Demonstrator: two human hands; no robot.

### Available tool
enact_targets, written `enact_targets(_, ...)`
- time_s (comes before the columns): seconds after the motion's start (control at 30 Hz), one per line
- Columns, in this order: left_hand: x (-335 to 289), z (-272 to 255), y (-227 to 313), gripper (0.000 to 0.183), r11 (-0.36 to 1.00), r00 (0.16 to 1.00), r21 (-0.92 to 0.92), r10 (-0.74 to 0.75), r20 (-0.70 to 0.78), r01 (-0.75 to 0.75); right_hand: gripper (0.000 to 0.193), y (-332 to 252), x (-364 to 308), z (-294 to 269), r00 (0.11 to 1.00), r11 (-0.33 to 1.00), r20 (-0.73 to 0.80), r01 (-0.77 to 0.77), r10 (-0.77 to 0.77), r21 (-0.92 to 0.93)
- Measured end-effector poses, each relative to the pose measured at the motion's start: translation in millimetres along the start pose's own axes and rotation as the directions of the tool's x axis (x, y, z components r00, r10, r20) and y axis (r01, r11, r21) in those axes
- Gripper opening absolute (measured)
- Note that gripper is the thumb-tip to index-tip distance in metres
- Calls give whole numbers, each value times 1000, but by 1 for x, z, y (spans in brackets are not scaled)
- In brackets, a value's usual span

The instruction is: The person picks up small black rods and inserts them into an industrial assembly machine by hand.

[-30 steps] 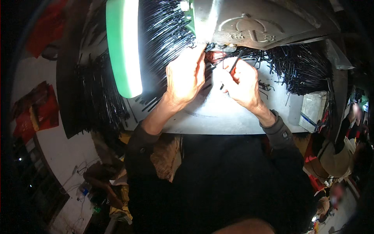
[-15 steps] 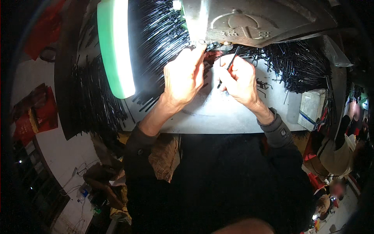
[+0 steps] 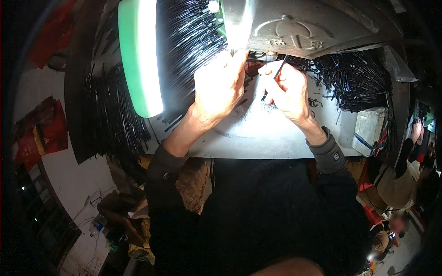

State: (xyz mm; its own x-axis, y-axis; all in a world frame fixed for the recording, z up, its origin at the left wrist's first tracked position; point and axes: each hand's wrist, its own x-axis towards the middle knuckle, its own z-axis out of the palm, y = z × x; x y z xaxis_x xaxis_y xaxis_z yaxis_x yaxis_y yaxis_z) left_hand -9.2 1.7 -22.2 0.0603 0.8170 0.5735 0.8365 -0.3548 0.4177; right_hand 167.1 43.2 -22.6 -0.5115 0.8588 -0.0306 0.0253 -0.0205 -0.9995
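Under the front edge of a grey metal machine (image 3: 294, 34), both my hands work close together. My left hand (image 3: 218, 87) is closed, its fingertips at the small metal parts below the machine's edge; what they grip, if anything, is hidden by glare and the fingers. To its right, my right hand (image 3: 290, 92) pinches a thin black rod (image 3: 280, 67) between thumb and fingers, the rod slanting up toward the machine. A second thin upright piece shows just left of that rod; I cannot tell whether it is held.
Thick bundles of black rods (image 3: 191, 50) lie left of the machine, more rods (image 3: 357, 80) at the right. A bright green-backed lamp (image 3: 138, 60) stands at the left. A pale box (image 3: 369, 131) sits on the right of the white tabletop (image 3: 258, 145). Another person's hand (image 3: 416, 131) shows far right.
The whole view has shifted slightly. My right hand still pinches the rod, which keeps its slant; my left hand stays at the machine's edge.
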Motion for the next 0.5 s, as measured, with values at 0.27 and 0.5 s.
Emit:
enact_targets(0.27,-1,3,-4,39,997,995,-53,52,-87,-57,9,-5,0,2,1000,1000,13,21,-22,12)
enact_targets(0.5,2,-2,-1,37,999,998,-31,43,-41,-44,10,-3,1,1,1000,1000,10,9,-9,-4)
